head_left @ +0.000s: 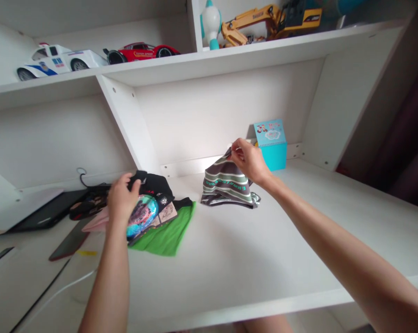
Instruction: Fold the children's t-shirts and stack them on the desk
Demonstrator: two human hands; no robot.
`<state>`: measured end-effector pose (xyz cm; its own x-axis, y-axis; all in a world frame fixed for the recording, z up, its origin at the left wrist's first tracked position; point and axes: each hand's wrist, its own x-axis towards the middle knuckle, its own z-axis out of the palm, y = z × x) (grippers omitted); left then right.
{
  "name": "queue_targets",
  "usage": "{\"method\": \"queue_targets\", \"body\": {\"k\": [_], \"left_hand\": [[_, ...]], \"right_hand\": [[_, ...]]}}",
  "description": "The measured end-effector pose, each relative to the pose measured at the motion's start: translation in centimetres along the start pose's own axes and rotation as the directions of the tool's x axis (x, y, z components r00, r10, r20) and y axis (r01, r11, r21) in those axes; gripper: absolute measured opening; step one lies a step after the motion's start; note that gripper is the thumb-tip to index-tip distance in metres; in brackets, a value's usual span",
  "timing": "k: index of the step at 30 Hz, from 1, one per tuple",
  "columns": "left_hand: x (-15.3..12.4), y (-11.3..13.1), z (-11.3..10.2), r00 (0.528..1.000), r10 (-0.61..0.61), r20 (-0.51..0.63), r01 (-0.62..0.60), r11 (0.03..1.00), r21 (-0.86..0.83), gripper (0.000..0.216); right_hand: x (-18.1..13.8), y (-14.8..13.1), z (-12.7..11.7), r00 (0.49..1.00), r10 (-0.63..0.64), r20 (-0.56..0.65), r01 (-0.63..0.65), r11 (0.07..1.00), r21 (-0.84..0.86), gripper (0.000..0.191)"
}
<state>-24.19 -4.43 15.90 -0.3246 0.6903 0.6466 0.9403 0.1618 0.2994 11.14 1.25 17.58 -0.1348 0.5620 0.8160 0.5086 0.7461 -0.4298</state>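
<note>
My right hand [248,159] pinches the top edge of a grey, green and white striped garment [226,185], lifting it so it hangs with its lower part resting on the white desk [264,249]. My left hand [121,199] rests on a small pile of clothes, fingers curled over a black garment [153,185]. The pile also shows a colourful blue printed piece [142,215] and a green garment [170,231] underneath.
A turquoise box [271,143] stands against the back wall just behind the striped garment. A dark tablet or laptop [45,212] and a phone [70,243] lie at the left. Toy cars [59,60] and a yellow toy excavator [271,21] sit on the shelf above.
</note>
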Motion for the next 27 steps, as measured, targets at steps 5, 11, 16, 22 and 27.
{"method": "queue_targets", "body": {"k": [5,11,16,22,27], "left_hand": [[-7.4,3.8,4.9,0.818,0.372,0.439,-0.309,0.928,-0.211,0.031],[-12.0,8.9,5.2,0.786,0.554,0.276,-0.284,0.719,-0.634,0.063],[-12.8,11.2,4.2,0.686,0.624,0.373,-0.161,0.631,-0.759,0.016],[-13.3,10.7,3.4,0.629,0.623,0.464,-0.096,0.656,-0.749,0.013],[-12.2,9.6,1.2,0.637,0.600,0.484,-0.131,0.703,-0.699,0.017]], "right_hand": [[-0.3,-0.6,0.1,0.996,-0.017,0.091,0.017,1.000,0.003,0.009],[-2.3,-6.6,-1.8,0.869,-0.086,0.488,0.002,0.985,0.170,0.010],[-5.4,-7.6,-3.6,0.609,-0.162,0.776,-0.127,0.946,0.297,0.016],[-11.2,-1.2,-3.1,0.512,0.140,0.848,-0.077,0.990,-0.117,0.014],[-15.1,1.3,-3.4,0.577,0.198,0.793,-0.098,0.980,-0.173,0.018]]}}
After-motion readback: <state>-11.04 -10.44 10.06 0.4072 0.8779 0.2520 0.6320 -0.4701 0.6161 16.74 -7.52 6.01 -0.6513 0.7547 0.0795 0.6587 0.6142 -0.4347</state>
